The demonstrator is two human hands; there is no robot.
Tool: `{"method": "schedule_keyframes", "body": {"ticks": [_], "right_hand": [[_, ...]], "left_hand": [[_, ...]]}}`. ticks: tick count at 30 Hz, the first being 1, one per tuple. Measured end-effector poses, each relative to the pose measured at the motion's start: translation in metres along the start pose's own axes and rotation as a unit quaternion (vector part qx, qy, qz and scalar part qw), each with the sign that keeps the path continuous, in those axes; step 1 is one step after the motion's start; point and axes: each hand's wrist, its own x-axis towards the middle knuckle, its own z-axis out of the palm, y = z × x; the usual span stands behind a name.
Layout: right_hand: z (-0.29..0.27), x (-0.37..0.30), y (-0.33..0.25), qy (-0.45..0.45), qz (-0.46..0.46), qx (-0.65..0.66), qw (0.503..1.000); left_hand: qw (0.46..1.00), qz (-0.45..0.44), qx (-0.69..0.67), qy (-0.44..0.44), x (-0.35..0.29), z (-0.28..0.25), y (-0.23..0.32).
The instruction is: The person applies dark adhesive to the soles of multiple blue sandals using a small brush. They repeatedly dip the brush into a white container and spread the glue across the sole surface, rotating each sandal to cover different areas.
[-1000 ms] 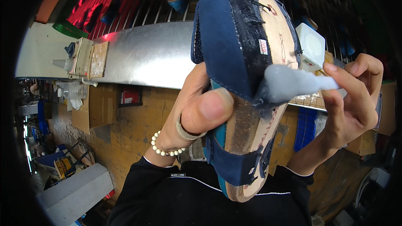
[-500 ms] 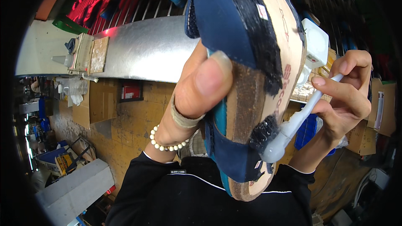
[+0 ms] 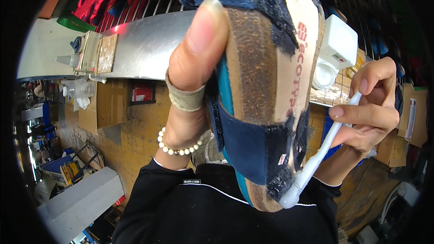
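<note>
My left hand (image 3: pixel 199 49) is closed around a sandal (image 3: pixel 251 58), its thumb along the side. The sandal has dark blue straps, a brown side band and a beige underside turned up, on a teal last (image 3: pixel 224 83). Ragged black strap ends lie folded onto the underside. My right hand (image 3: pixel 373 108) pinches a slim white glue applicator (image 3: pixel 323 147) by its upper end. Its thicker, wet-looking white tip touches the black strap end at the lower end of the sandal. The left fingers behind the sandal are hidden.
A white square plastic container (image 3: pixel 339 43) with a round mouth stands beyond the sandal, on the right. Behind runs a shiny metal bench (image 3: pixel 149 47), with a wooden block (image 3: pixel 106 53) at its left. Cardboard boxes (image 3: pixel 110 108) stand on the floor; a rack with red light is at the back.
The sandal has shifted left and tilted, showing more of its side and lower strap. The applicator tip has moved down along the strap end towards the lower end of the sandal.
</note>
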Motion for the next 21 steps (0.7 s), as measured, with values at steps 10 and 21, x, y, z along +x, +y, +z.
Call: {"method": "schedule_keyframes", "body": {"ticks": [10,21], "right_hand": [[-0.004,-0.014,-0.023,0.024,0.105,-0.128,0.986],[0.004,-0.013,-0.038,0.072,0.070,-0.209,0.973]], "left_hand": [[0.894,0.395,0.207,0.031,0.031,-0.087,-0.031],[0.795,0.553,0.245,-0.045,0.046,-0.158,-0.005]]}}
